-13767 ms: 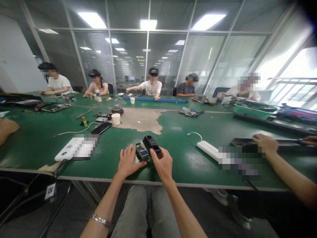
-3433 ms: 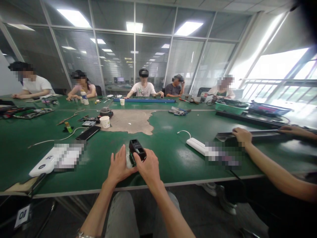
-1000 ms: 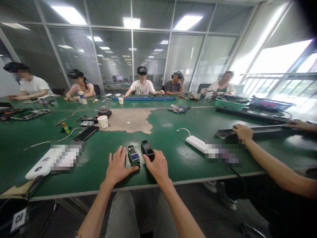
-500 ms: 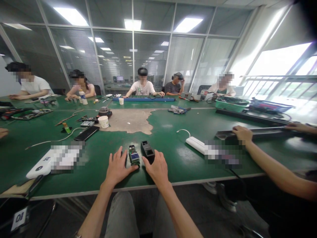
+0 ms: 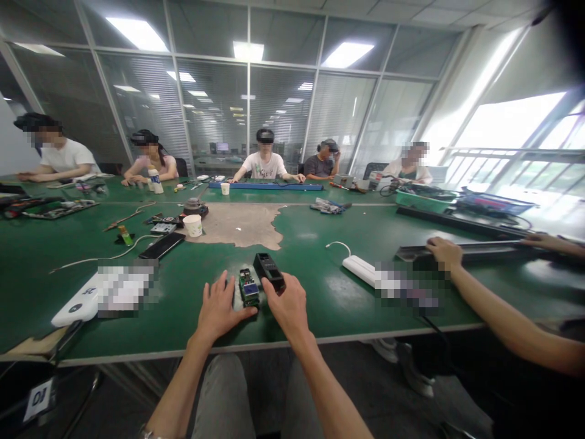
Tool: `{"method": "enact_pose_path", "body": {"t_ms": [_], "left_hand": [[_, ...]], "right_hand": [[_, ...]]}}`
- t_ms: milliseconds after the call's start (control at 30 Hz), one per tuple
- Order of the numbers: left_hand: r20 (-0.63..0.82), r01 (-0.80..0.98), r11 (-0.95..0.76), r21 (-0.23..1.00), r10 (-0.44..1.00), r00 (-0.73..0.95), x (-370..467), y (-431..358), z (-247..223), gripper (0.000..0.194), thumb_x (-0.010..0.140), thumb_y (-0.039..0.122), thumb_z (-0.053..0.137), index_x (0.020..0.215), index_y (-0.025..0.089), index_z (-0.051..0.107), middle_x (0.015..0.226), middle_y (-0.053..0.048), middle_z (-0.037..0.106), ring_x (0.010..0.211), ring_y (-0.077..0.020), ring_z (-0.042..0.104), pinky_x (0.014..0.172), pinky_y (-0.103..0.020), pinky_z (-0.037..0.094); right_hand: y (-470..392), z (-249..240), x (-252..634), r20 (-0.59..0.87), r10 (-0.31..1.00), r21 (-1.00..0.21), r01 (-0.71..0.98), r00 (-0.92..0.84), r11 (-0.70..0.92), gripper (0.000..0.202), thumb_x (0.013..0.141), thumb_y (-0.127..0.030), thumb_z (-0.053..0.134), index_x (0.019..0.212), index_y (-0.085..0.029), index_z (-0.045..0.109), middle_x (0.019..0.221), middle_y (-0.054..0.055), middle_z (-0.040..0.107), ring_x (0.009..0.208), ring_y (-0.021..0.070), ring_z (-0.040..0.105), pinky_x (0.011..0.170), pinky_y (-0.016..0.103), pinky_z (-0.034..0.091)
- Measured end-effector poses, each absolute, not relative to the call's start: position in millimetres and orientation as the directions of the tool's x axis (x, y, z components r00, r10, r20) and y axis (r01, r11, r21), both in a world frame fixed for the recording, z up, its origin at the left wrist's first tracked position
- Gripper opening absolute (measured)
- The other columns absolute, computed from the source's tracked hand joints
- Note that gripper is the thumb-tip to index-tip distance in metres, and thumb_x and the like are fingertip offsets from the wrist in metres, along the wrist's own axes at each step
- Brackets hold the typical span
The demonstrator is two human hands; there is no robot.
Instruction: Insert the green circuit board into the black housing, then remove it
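Observation:
A small green circuit board (image 5: 249,289) with a little display lies on the table, directly in front of me. To its left my left hand (image 5: 219,308) rests with fingers spread, the thumb reaching to the board's near end; the hand grips nothing. Just right of the board is a black plastic housing (image 5: 269,272) with rectangular openings in its face. My right hand (image 5: 287,303) holds the near right part of the housing between thumb and fingers, and part of it is hidden behind them.
A white power strip (image 5: 359,270) lies to the right, and a neighbour's hand (image 5: 445,253) rests on a long metal channel (image 5: 484,250). On the left are a phone (image 5: 162,245), a paper cup (image 5: 192,226) and a white device (image 5: 77,306). Several people sit across the green table.
My right hand has closed more around the housing, which has shifted slightly away and left, with its angle changed. My left hand and the board have stayed nearly in place.

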State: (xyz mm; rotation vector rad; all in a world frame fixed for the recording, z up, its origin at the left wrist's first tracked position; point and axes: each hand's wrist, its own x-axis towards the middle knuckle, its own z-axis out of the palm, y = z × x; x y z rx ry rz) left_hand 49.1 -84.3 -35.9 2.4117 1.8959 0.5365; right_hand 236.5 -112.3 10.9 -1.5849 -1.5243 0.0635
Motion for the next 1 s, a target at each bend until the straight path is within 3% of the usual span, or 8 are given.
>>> {"method": "enact_pose_path", "body": {"t_ms": [133,333,600,1000], "left_hand": [[0.287,0.937,-0.263,0.230,0.938,0.193,49.0,-84.3,-39.4,0.100,0.071,0.077,0.054,0.146,0.014,0.031,0.156,-0.019,0.026,0.144,-0.0331,0.024,0.116,-0.054,0.013],[0.315,0.933,-0.272,0.236,0.930,0.191,47.7,-85.4,-40.8,0.101,0.075,0.064,0.057,0.150,0.009,0.019,0.156,-0.019,0.025,0.143,-0.0316,0.026,0.117,-0.052,0.015],[0.306,0.915,-0.275,0.296,0.934,0.182,48.2,-87.5,-37.2,0.111,0.072,0.062,0.059,0.151,0.010,0.003,0.157,-0.020,0.021,0.144,-0.0315,0.025,0.116,-0.053,0.015],[0.299,0.908,-0.267,0.322,0.939,0.170,49.6,-90.0,-34.0,0.091,0.084,0.041,0.045,0.151,0.009,-0.008,0.156,-0.020,0.025,0.143,-0.0297,0.026,0.116,-0.051,0.013]], "right_hand": [[-117.0,23.1,216.3,0.537,0.817,-0.623,0.752,0.210,0.216,0.027,0.088,-0.043,0.055,0.092,-0.018,0.064,0.088,0.008,0.065,0.087,0.0207,0.059,0.080,0.029,0.042],[-119.2,18.4,195.9,0.485,0.846,-0.616,0.773,0.223,0.150,0.027,0.086,-0.043,0.059,0.094,-0.017,0.063,0.090,0.008,0.064,0.088,0.0218,0.061,0.079,0.030,0.043],[-118.9,23.7,186.6,0.459,0.861,-0.565,0.820,0.218,0.093,0.030,0.087,-0.045,0.057,0.098,-0.018,0.062,0.092,0.010,0.063,0.088,0.0234,0.062,0.077,0.031,0.044],[-123.5,7.6,182.2,0.422,0.888,-0.489,0.871,0.181,0.055,0.028,0.087,-0.044,0.057,0.094,-0.018,0.058,0.091,0.009,0.061,0.082,0.0220,0.062,0.070,0.029,0.043]]}}
